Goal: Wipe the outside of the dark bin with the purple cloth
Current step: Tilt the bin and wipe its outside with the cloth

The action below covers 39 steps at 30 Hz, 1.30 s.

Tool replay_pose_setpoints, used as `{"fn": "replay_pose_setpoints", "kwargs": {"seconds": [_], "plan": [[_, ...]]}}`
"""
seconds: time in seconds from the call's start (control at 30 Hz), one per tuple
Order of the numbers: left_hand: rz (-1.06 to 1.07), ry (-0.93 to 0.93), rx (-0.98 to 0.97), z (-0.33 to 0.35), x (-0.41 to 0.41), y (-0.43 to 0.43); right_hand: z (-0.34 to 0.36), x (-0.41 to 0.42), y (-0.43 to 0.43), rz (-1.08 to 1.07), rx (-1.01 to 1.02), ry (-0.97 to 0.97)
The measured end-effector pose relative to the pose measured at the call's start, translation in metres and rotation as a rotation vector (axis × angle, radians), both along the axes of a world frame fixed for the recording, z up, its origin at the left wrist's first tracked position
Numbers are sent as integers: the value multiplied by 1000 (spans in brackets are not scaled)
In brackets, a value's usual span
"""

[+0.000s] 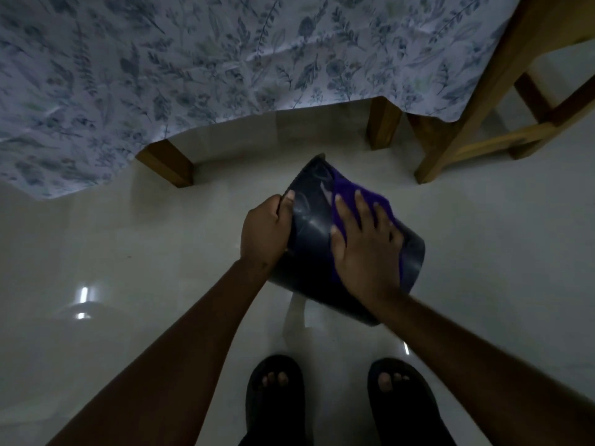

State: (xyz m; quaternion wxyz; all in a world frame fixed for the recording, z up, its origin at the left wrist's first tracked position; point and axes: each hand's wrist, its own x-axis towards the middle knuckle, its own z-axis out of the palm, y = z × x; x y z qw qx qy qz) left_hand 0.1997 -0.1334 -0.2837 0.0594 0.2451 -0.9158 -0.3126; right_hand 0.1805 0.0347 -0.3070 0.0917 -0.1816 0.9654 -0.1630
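The dark bin (310, 217) is held tilted above the floor in the middle of the head view, its glossy side wall turned up toward me. My left hand (265, 231) grips its left edge, with the thumb over the wall. My right hand (365, 244) lies flat with fingers spread on the purple cloth (346, 185), pressing it against the bin's outer wall. The cloth shows beyond my fingertips and under my palm; the rest of it is hidden by the hand.
A table draped in a leaf-patterned cloth (193, 66) fills the top of the view, with wooden legs (167, 165) just beyond the bin. A wooden chair (476, 123) stands at the right. My feet in dark sandals (273, 397) are on the pale tiled floor (128, 252).
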Motion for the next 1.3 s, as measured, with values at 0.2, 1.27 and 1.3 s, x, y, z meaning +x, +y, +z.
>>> {"fn": "replay_pose_setpoints", "kwargs": {"seconds": [0.2,1.27,1.3], "plan": [[29,-91,-32,2,-5,3,6,-25,-2,-151,-15,-184],[61,-55,-68,-4,13,-4,-8,7,11,95,-12,-1],[47,-56,-63,-3,10,-4,-8,22,9,115,6,53]]}}
